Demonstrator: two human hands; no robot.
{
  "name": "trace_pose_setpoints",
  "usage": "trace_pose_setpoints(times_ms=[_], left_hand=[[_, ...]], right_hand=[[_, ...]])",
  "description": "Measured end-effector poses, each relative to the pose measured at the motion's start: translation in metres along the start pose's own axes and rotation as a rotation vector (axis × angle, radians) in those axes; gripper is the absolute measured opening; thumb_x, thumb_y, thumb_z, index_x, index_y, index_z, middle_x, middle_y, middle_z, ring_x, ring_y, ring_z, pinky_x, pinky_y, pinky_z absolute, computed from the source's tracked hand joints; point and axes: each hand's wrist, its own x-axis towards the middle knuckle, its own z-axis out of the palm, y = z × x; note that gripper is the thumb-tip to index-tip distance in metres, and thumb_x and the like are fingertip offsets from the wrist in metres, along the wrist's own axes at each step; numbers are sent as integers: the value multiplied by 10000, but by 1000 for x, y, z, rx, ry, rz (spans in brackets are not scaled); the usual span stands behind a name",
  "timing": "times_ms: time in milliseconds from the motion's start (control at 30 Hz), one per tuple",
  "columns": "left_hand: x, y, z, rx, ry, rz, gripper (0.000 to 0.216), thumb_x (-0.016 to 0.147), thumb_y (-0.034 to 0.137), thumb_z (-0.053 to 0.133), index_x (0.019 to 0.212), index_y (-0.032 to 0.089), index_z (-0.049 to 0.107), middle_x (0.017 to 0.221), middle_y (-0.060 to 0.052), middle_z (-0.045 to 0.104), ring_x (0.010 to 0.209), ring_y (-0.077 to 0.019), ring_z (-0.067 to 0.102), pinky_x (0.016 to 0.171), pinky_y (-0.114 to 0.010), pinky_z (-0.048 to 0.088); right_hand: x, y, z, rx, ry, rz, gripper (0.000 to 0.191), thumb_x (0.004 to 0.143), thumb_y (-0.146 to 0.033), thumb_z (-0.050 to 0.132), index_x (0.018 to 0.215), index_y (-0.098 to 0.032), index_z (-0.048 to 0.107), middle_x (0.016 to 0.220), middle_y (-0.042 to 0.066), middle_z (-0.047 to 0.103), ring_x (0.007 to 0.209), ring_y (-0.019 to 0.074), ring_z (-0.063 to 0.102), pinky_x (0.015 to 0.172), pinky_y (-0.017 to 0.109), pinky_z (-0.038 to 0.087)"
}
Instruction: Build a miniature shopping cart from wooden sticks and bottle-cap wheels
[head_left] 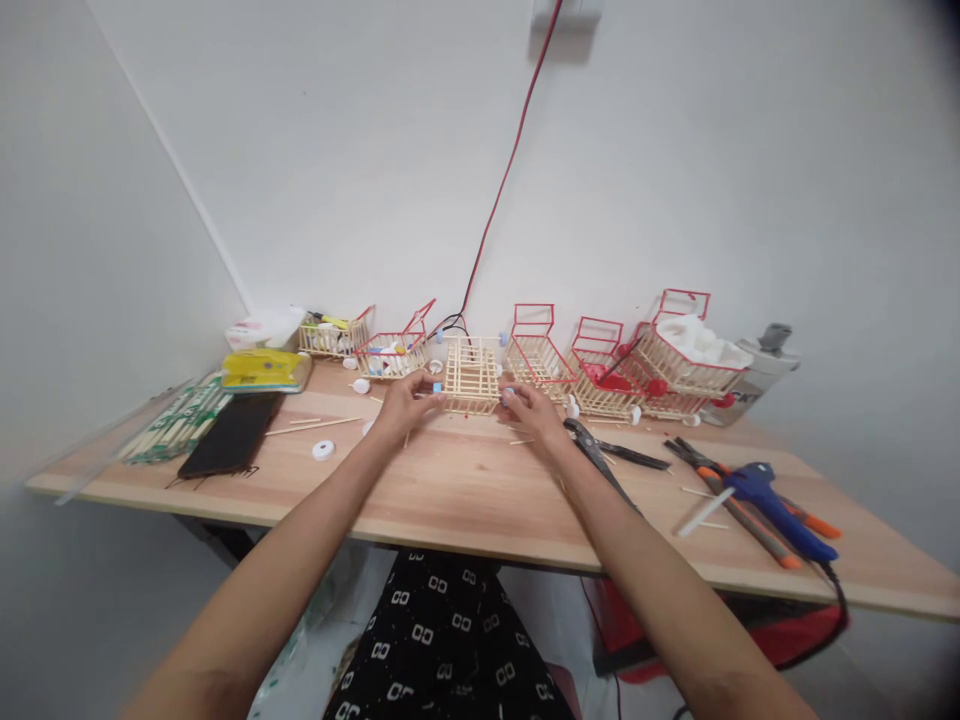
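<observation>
A miniature shopping cart [471, 375] built of thin wooden sticks lies with its wheels up on the table in front of me. My left hand [409, 402] is closed at its near left corner, fingers pinching a small light-blue wheel [437, 387]. On the opposite side, my right hand [532, 408] pinches another bluish wheel [508, 396] at the near right corner. Two more pale-blue wheels show at the cart's far end, one being this far right wheel [503, 340]. Whether the near wheels are fixed to the axle is hidden by my fingers.
Several finished carts with red handles, such as this one [536, 350], line the wall. Long-nose pliers [701, 460], a blue glue gun [772, 500] and black-handled cutters [600, 460] lie right. Left are a phone [231, 435], stick bundles [180, 420], a yellow packet [262, 370] and a white wheel [323, 450].
</observation>
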Motion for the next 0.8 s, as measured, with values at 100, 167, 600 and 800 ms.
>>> trace_pose_setpoints(times_ms=[100,167,600,800], left_hand=[[-1,1,0,-17,4,-7,295,639,308,764,876,159,671,895,-44,697,820,-193,628,759,-310,489],[-1,2,1,-32,4,-11,301,628,309,773,866,157,671,884,-46,698,826,-198,634,775,-321,493],[-2,5,2,-84,-12,-11,328,622,320,784,871,148,657,863,-54,706,831,-205,654,796,-351,521],[-2,5,1,-78,-11,-17,324,621,314,785,867,146,658,865,-53,701,827,-200,651,790,-340,516]], right_hand=[[1,1,0,6,-8,5,485,619,-602,692,889,-204,628,769,16,661,699,177,639,616,337,585],[2,1,-1,8,-9,5,491,613,-601,700,889,-201,628,768,17,661,688,173,635,608,332,583],[1,1,2,19,20,-6,461,619,-569,710,879,-193,645,729,10,659,646,167,631,575,324,584],[2,2,2,0,18,-7,456,627,-583,690,869,-200,637,731,17,658,642,168,626,582,318,570]])
